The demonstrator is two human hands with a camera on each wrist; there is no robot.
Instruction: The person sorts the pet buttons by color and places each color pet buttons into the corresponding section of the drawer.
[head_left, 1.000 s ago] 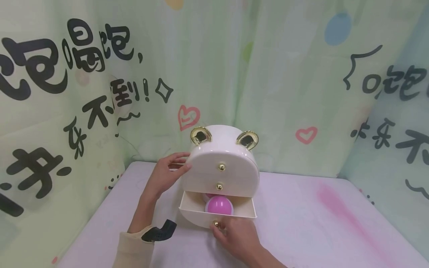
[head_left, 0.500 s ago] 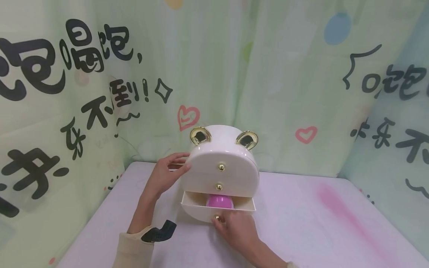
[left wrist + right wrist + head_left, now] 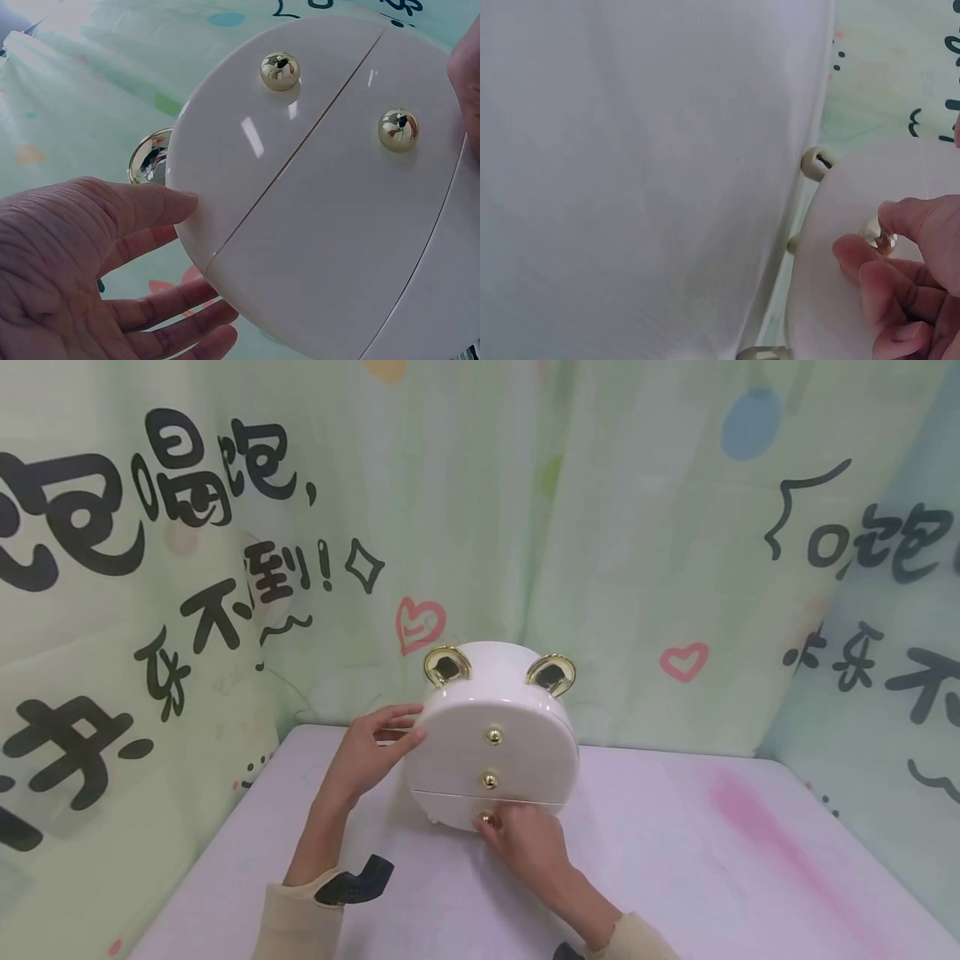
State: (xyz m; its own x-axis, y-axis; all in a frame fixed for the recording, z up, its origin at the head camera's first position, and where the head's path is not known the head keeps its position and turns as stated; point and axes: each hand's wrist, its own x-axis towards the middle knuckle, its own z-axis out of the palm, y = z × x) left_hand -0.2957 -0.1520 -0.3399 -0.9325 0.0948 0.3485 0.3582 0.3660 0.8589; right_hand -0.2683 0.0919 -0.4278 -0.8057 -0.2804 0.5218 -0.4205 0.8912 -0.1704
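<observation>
A white rounded storage box with drawers stands on the table, topped by two gold-rimmed ears. My right hand pinches the gold knob of the bottom drawer between thumb and forefinger. That drawer sits pushed in against the body, and its inside is hidden. On the box's left side rests my left hand. Its thumb touches the front edge, while the other fingers extend loosely along the side. The top knob and the middle knob are untouched.
The box stands on a table with a pale lilac cover, marked by a pink streak at right. A light green curtain with black lettering and hearts encloses the back and sides. A dark strap is on my left wrist.
My right hand has pushed the bottom drawer inward, away from me, until its front meets the body. The pink ball inside it is now out of sight. The left hand stays in place.
</observation>
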